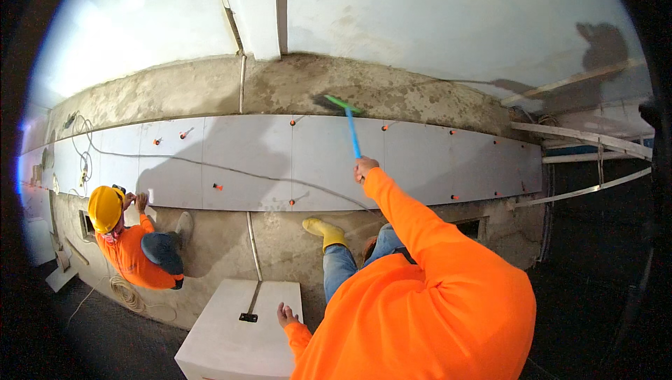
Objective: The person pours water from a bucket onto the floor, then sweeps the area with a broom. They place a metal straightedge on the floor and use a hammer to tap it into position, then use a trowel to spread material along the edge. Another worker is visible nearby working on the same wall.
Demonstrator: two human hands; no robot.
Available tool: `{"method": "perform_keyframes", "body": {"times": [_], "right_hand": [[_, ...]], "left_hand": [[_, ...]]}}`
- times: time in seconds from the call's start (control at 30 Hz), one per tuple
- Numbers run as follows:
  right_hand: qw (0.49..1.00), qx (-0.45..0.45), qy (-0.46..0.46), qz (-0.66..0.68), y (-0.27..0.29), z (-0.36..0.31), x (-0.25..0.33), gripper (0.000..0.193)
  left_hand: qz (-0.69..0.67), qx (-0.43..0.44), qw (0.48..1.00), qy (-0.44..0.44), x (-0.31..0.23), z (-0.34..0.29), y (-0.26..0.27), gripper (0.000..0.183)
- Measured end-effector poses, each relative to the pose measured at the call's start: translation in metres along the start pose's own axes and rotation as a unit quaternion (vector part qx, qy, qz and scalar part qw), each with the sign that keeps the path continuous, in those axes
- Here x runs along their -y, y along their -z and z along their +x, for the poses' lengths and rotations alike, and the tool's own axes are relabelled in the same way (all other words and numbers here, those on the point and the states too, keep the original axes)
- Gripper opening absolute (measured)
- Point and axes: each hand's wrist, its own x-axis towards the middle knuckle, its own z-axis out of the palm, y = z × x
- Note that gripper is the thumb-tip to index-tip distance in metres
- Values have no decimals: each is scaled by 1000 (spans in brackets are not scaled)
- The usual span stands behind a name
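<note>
My right hand (pixel 365 169) is closed around the blue handle of a broom (pixel 353 135), with my arm stretched forward. The broom's green head reaches past the far edge of a row of large pale grey tiles (pixel 245 142), over the damp, rough concrete strip (pixel 399 93) along the wall. A dark patch beside the head could be bristles or shadow. Low in the view, my left hand (pixel 285 315) holds nothing, its fingers apart, close to a stack of white tiles (pixel 238 338). Orange tile-levelling clips (pixel 292 122) stand along the joints.
A co-worker in a yellow hard hat (pixel 105 209) crouches at the left, hands at the tile edge. A thin cable (pixel 245 170) runs across the tiles. Metal bars (pixel 595 141) jut out at the right. A coiled hose (pixel 126 292) lies behind the co-worker.
</note>
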Motion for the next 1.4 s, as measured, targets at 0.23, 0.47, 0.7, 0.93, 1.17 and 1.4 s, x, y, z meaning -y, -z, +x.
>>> {"method": "perform_keyframes", "body": {"times": [0.23,0.47,0.7,0.93,1.17,1.4], "right_hand": [[965,-80,121,-219,-46,-44,-1,35],[873,70,200,-439,-229,47,-8,48],[922,-73,82,-371,-220,182,-13,44],[889,-107,187,-405,-139,109,-50,53],[911,-136,112,-372,-111,144,45,53],[846,-138,281,-432,-57,120,-24,50]], "left_hand": [[72,89,992,58,56,-12,32,36],[20,-5,994,104,35,-9,46,38],[20,-29,996,88,39,-28,52,39],[40,100,992,72,58,-22,25,41],[-103,0,978,182,38,-21,33,40],[95,73,991,58,46,-57,9,71]]}}
